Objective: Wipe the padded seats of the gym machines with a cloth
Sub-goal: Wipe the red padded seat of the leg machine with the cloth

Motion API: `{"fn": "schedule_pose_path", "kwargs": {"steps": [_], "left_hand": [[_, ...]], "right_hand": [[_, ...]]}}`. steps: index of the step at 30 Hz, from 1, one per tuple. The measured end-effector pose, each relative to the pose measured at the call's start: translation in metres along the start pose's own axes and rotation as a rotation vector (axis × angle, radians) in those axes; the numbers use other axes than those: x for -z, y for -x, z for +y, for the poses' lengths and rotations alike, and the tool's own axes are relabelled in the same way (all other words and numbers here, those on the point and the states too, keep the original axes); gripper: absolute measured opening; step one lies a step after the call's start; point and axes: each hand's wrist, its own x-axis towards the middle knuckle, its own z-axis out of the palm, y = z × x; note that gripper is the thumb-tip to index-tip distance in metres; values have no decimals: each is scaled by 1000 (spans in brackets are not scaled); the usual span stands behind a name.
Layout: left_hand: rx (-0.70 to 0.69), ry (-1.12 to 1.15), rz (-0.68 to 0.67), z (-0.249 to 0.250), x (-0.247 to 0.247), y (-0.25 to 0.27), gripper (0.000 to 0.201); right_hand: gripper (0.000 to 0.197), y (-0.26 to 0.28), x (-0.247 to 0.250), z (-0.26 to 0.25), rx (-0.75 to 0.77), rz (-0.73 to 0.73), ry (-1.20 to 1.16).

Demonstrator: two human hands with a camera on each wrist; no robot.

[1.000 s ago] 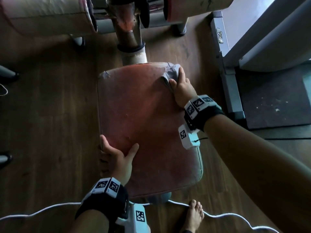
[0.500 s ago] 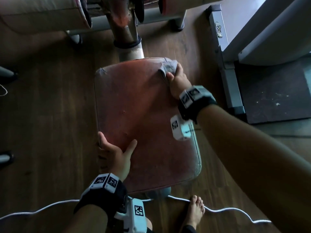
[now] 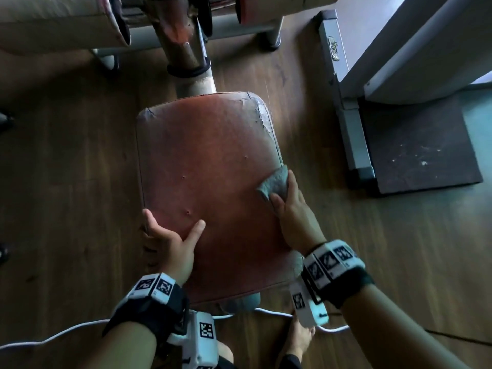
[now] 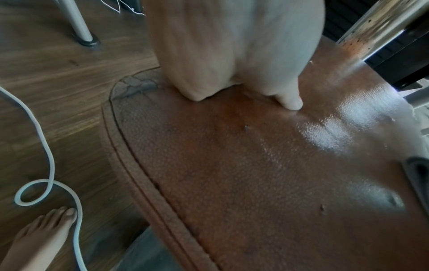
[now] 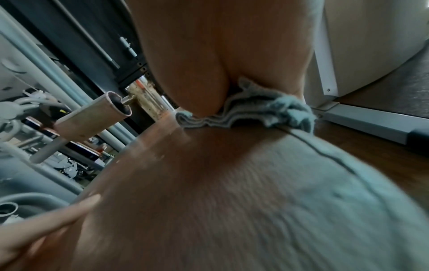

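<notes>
Cloth (image 3: pixel 275 183) and right hand (image 3: pixel 294 211) have travelled down the seat pad's right edge: a second ago they sat at its upper right corner, now they are at mid-right of the head view, and that corner shows cracked, peeling grey cover. The right hand's fingers press down on the bunched grey cloth, thumb beside it; the right wrist view shows the cloth (image 5: pixel 253 111) crumpled under the palm, overhanging the piped edge. The left hand (image 3: pixel 170 241) has stayed at the lower left edge of the reddish-brown seat pad (image 3: pixel 210 166), thumb flat on top, fingers wrapped over the side. Bare pad surface lies between the two hands and toward the top of the frame. Wood floor (image 3: pixel 66 161) surrounds the pad; a white cable (image 3: pixel 53 338) runs just below its bottom edge.
</notes>
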Motion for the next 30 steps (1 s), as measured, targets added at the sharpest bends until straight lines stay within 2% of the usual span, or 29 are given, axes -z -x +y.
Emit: {"fn": "schedule_pose_path", "kwargs": {"steps": [3, 11, 15, 20, 27, 30], "left_hand": [[-17, -8, 7, 1, 0, 0, 119], [-20, -2, -5, -4, -2, -3, 118], [-5, 29, -17, -3, -1, -3, 118], [5, 41, -19, 0, -2, -1, 117], [-20, 35, -22, -5, -3, -5, 120], [-28, 36, -14, -7, -3, -6, 120]], "right_hand": [[65, 5, 0, 2, -13, 13, 37], [67, -41, 7, -18, 36, 16, 76], [67, -28, 8, -19, 27, 18, 125], [68, 4, 3, -12, 77, 85, 359], [68, -36, 13, -28, 76, 83, 354], [67, -33, 10, -24, 97, 70, 359]]}}
